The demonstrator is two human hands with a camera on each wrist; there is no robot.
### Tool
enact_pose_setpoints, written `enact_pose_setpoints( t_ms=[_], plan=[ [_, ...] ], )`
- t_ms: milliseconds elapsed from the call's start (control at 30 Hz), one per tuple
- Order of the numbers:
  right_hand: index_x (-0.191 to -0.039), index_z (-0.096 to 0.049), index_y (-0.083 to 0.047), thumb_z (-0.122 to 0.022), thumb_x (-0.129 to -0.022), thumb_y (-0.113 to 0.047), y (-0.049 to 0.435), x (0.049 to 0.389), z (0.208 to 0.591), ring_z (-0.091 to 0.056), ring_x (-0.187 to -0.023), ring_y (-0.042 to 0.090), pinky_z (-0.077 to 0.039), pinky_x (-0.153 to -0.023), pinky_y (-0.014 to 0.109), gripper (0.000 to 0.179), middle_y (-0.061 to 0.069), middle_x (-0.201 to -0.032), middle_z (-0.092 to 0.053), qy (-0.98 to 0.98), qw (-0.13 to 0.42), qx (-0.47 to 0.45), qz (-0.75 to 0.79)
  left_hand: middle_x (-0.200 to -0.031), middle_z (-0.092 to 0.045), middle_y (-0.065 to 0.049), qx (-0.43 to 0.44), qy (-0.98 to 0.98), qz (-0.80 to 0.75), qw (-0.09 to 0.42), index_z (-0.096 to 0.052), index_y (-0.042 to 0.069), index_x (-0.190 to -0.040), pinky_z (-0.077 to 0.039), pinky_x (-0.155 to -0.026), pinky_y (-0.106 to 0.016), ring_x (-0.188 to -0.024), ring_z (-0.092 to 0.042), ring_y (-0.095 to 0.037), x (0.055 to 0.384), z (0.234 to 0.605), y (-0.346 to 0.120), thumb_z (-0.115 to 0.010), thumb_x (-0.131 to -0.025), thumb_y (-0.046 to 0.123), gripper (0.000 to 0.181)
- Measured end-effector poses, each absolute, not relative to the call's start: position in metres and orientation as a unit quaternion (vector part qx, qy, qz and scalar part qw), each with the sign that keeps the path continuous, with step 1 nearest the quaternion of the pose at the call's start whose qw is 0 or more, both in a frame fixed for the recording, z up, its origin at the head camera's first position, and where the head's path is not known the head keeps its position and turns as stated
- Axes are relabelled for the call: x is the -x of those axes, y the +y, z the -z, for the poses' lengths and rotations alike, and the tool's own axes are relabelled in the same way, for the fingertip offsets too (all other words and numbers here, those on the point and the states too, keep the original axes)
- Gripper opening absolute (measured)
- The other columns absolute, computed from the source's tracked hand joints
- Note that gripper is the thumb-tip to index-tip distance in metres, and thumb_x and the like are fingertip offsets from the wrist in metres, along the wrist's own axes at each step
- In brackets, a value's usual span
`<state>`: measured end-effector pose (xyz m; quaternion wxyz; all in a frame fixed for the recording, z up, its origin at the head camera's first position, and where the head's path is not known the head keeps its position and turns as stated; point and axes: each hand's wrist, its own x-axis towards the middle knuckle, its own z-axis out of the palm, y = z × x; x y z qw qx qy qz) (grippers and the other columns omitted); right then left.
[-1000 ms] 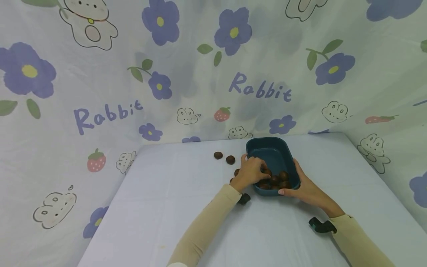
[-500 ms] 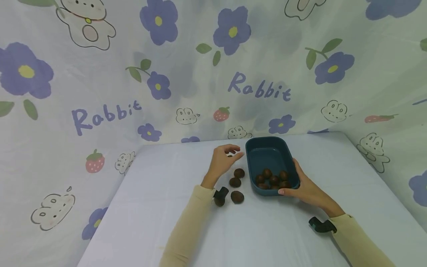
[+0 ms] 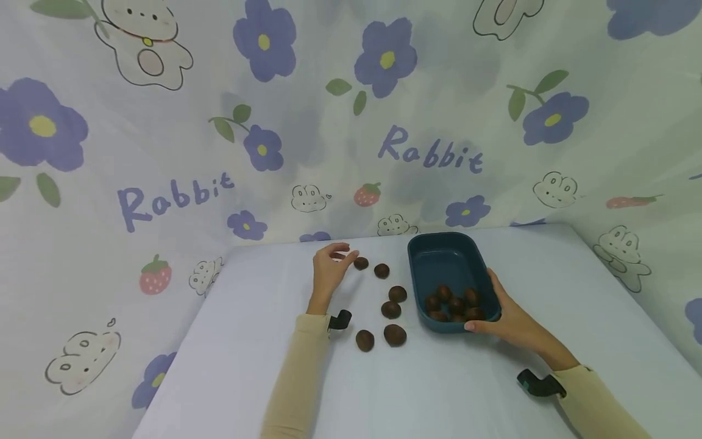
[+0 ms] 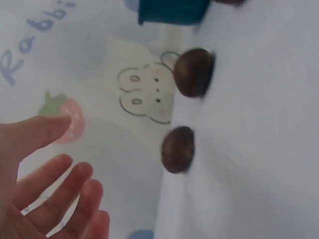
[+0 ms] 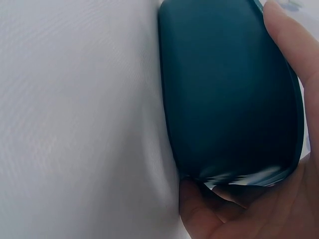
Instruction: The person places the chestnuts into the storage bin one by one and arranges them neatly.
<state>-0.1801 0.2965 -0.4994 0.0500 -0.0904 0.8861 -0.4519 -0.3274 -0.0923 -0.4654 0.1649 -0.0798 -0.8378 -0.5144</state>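
My left hand [image 3: 329, 271] is held over the back left of the table, its fingers apart and lightly bent. In the left wrist view, no object lies between thumb and fingers. Nearest to it in the head view is a brown chestnut [image 3: 361, 263], with a second chestnut [image 3: 382, 271] just to the right. My right hand [image 3: 512, 323] grips the near right corner of a dark teal rectangular box [image 3: 446, 241]. The right wrist view has thumb and fingers on either side of the box's corner [image 5: 229, 94]. Several chestnuts [image 3: 456, 305] lie inside at the near end.
More loose chestnuts [image 3: 391, 310] lie left of the box, including two nearer the front, one chestnut [image 3: 365, 340] left of another chestnut [image 3: 395, 335]. A white cloth covers the table [image 3: 247, 366]. A printed rabbit-and-flower curtain [image 3: 318, 134] hangs behind it.
My left hand has come out of the box and moved left to the back left chestnuts, its fingers now apart. The right hand keeps its grip on the box.
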Motion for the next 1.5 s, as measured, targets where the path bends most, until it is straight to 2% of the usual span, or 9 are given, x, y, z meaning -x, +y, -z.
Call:
enact_pose_setpoints(
  t_ms=[200,567,767,1000,1167,1400,1500],
  plan=[
    [-0.162,0.023,-0.029,-0.083,-0.086,-0.038,0.299,0.174,0.499,-0.013,-0.152,0.064,-0.027,-0.105,0.085,0.131,0.025,-0.173,0.005,0.889,0.052,0.083,0.448,-0.114,-0.076,-0.018,0.046,-0.838,0.526,0.134,-0.076,0.0,-0.114,-0.051,-0.074,-0.027,-0.096,-0.069,-0.032,0.335,0.483,-0.096,-0.084,-0.086,0.021,0.035],
    [-0.16,0.024,-0.038,-0.082,-0.086,-0.037,0.299,0.177,0.503,-0.011,-0.152,0.063,-0.026,-0.104,0.085,0.13,0.023,-0.174,0.007,0.887,0.057,0.083,0.45,-0.122,-0.073,-0.016,0.005,-0.861,0.503,0.071,-0.075,0.003,-0.12,-0.055,-0.084,-0.039,-0.108,-0.066,-0.032,0.341,0.494,-0.092,-0.083,-0.087,0.025,0.04],
    [-0.161,0.023,-0.036,-0.083,-0.086,-0.037,0.298,0.176,0.503,-0.013,-0.152,0.064,-0.027,-0.104,0.085,0.13,0.026,-0.173,0.004,0.888,0.057,0.083,0.448,-0.123,-0.072,-0.019,0.012,-0.871,0.489,0.053,-0.074,0.003,-0.122,-0.057,-0.085,-0.042,-0.111,-0.066,-0.033,0.34,0.493,-0.087,-0.08,-0.089,0.022,0.039],
    [-0.162,0.023,-0.035,-0.083,-0.085,-0.036,0.298,0.177,0.502,-0.012,-0.152,0.063,-0.026,-0.105,0.085,0.131,0.025,-0.173,0.005,0.887,0.054,0.083,0.451,-0.124,-0.073,-0.016,0.053,-0.903,0.426,0.03,-0.072,0.002,-0.125,-0.054,-0.097,-0.044,-0.112,-0.067,-0.031,0.343,0.497,-0.084,-0.081,-0.089,0.016,0.039],
    [-0.162,0.024,-0.035,-0.084,-0.085,-0.037,0.298,0.178,0.5,-0.012,-0.152,0.064,-0.025,-0.105,0.085,0.132,0.025,-0.173,0.005,0.89,0.056,0.079,0.446,-0.118,-0.073,-0.016,0.065,-0.92,0.385,0.028,-0.072,0.002,-0.121,-0.054,-0.094,-0.046,-0.106,-0.067,-0.031,0.343,0.498,-0.084,-0.081,-0.087,0.017,0.038],
    [-0.163,0.023,-0.031,-0.083,-0.085,-0.038,0.297,0.177,0.499,-0.012,-0.152,0.064,-0.024,-0.105,0.085,0.131,0.026,-0.173,0.006,0.89,0.058,0.076,0.446,-0.139,-0.066,-0.017,0.115,-0.94,0.319,0.025,-0.066,0.004,-0.135,-0.048,-0.111,-0.048,-0.129,-0.061,-0.035,0.34,0.496,-0.083,-0.079,-0.091,0.023,0.05],
    [-0.163,0.022,-0.028,-0.083,-0.085,-0.037,0.297,0.177,0.5,-0.012,-0.152,0.064,-0.025,-0.105,0.085,0.132,0.026,-0.173,0.005,0.89,0.057,0.077,0.446,-0.138,-0.067,-0.016,0.122,-0.946,0.299,0.025,-0.068,0.006,-0.133,-0.048,-0.111,-0.049,-0.131,-0.061,-0.036,0.338,0.496,-0.082,-0.078,-0.092,0.024,0.046]
  ],
)
